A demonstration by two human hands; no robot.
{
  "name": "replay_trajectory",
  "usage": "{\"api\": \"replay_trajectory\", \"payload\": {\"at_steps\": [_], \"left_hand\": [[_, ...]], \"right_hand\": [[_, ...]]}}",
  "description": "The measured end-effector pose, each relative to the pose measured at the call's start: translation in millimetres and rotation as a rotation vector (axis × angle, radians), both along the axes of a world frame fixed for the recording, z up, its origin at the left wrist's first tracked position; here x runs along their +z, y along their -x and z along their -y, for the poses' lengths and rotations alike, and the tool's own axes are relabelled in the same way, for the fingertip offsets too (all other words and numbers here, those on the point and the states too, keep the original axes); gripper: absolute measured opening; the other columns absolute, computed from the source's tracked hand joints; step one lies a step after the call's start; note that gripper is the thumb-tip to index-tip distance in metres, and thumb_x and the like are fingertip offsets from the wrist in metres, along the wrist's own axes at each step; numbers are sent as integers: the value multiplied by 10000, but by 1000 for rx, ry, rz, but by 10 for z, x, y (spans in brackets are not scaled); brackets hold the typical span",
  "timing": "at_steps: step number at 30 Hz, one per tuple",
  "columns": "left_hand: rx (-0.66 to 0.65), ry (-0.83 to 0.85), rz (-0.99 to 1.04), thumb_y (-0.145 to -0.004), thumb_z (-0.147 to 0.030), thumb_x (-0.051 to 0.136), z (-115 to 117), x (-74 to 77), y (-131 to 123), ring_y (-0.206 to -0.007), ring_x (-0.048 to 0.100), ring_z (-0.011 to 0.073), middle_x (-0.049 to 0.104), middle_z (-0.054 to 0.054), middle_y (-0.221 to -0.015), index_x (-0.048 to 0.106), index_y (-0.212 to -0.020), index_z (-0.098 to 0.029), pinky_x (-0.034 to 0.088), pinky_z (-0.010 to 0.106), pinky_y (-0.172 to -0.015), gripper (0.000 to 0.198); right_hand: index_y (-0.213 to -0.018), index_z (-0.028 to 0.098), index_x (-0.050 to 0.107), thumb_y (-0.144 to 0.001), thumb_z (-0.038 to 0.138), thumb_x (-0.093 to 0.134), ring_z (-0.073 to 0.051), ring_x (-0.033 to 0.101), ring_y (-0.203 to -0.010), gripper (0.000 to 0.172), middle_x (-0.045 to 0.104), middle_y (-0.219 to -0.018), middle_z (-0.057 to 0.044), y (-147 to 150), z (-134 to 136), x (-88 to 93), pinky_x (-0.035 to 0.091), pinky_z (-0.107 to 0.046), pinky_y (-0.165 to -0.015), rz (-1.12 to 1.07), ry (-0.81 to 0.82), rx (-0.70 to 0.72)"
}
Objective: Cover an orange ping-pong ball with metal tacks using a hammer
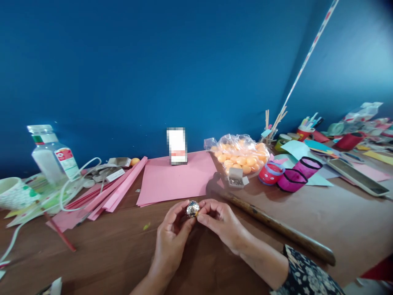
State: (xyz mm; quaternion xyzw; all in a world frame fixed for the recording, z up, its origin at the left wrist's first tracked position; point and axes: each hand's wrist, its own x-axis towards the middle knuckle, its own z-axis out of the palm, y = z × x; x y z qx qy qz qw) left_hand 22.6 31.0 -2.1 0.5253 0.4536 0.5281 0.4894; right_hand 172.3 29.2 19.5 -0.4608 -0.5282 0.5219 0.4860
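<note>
A small shiny silver ball point(192, 208) is held just above the brown table, between my two hands. My left hand point(172, 234) is closed around its left side, with thumb and fingers on the ball. From the right, my right hand point(223, 224) pinches at the ball's edge with thumb and forefinger. A tiny yellow spot shows by the right fingertips; what it is I cannot make out. Beyond the hands lie pink paper sheets point(178, 180). A long wooden stick point(276, 223) rests on the table to the right of them.
Behind stands a bag of orange balls point(242, 153), with a small open box point(236, 178) before it. Purple rings point(292, 180), a red cup point(271, 173) and a phone point(357, 177) are on the right. Pink paper strips point(123, 190), a glass bottle point(49, 157) and a white cable point(63, 196) lie left.
</note>
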Motion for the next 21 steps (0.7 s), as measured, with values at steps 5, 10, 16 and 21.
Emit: {"api": "replay_trajectory", "payload": {"at_steps": [5, 10, 16, 21], "left_hand": [[26, -20, -21, -721, -237, 634, 17, 44, -19, -998, 589, 207, 619, 58, -1087, 584, -1043, -212, 469, 324, -881, 327], [48, -21, -7, -705, -230, 646, 28, 85, -39, -989, 593, 216, 614, 62, -1086, 594, -1031, -208, 479, 322, -865, 331], [57, -53, -39, -729, -216, 625, 60, 65, -29, -1019, 575, 208, 590, 60, -1117, 582, -1047, -218, 467, 314, -888, 321], [47, -51, -48, -746, -216, 609, 66, 45, -31, -1061, 554, 215, 572, 66, -1160, 571, -1069, -216, 440, 329, -928, 325]], "right_hand": [[-682, 137, 612, -701, 236, 664, -161, 557, -841, 113, 591, -980, -61, 3, 15, 7, 426, -283, -772, -77, 29, -5], [-670, 143, 620, -699, 245, 667, -160, 566, -842, 116, 607, -976, -57, 10, 22, 46, 432, -274, -769, -105, 37, 0], [-656, 136, 624, -689, 242, 676, -160, 568, -833, 122, 604, -971, -65, 18, 12, 87, 439, -272, -757, -110, 39, -10], [-665, 134, 626, -668, 248, 696, -173, 579, -846, 135, 613, -972, -70, 19, 29, 95, 447, -292, -774, -167, 65, -11]]}}
